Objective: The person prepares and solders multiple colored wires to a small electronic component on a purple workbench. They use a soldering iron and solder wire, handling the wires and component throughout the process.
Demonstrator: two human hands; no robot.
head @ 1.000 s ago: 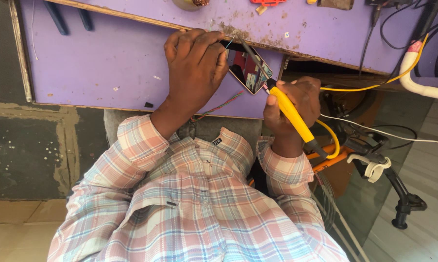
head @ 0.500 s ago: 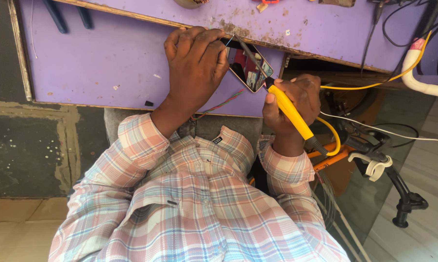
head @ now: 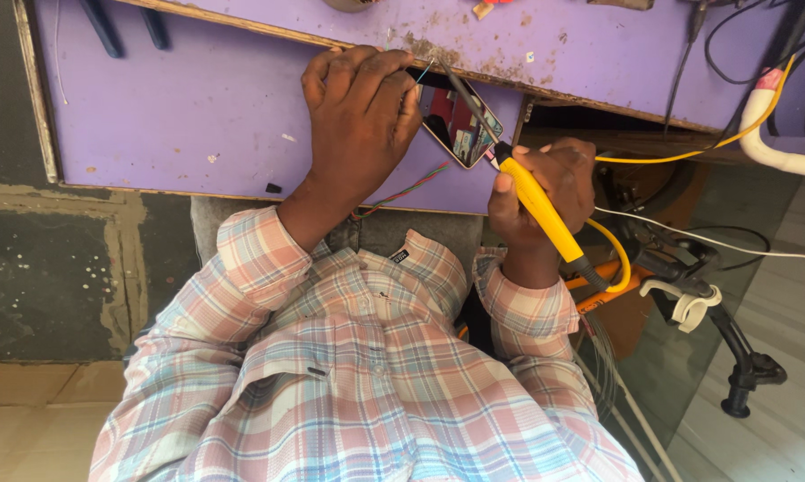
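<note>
Shirt: a checked pink and blue shirt [head: 358,393] fills the near part of the view.
Right hand: the right hand [head: 545,192] is wrapped around a yellow soldering iron [head: 541,207] – its dark tip slants up over the phone.
Left hand: the left hand [head: 358,116] lies on the purple table [head: 179,107], fingers curled and pressing down on the phone's edge.
Phone: an opened phone [head: 456,125] lies on the table between the hands, thin coloured wires [head: 398,189] trailing from it.
Beyond: black cables [head: 733,54] – at the table's far corner.

On the workbench [head: 197,116] the opened phone [head: 454,125] lies between the left hand [head: 358,116] and right hand [head: 554,192].
</note>
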